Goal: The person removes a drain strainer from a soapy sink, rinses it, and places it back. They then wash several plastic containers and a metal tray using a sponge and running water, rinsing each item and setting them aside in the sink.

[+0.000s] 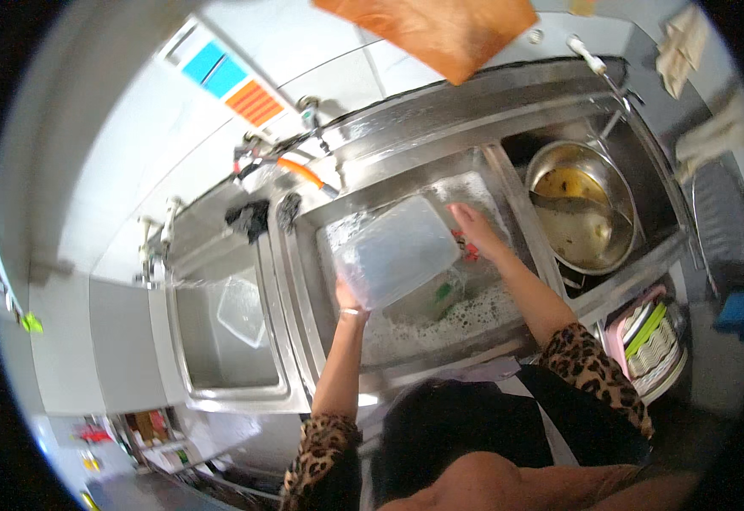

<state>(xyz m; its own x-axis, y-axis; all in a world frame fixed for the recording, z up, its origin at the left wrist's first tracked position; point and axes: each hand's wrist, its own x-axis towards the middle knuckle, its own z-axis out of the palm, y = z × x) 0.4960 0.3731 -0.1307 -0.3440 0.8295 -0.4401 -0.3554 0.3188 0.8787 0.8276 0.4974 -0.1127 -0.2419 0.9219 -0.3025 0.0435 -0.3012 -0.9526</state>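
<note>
A translucent plastic container (404, 249) is tilted above the soapy water of the middle stainless steel sink (308, 281). My left hand (348, 295) grips its lower left corner, with the fingers partly hidden by the plastic. Off the container's right side, my right hand (471, 227) has its fingers extended and holds nothing visible. Just below that hand lies a small red item (468, 248), too blurred to identify. Something green (443, 292) shows in the foamy water. Another clear plastic container (242, 312) lies in the left sink (183, 345).
A metal pot (581, 207) with a divider and yellowish liquid stands in the right sink. Taps and an orange hose (302, 171) line the back wall. Black scrubbing material (251, 217) lies on the ledge between sinks. A pink basket (614, 342) of dishes stands at the lower right.
</note>
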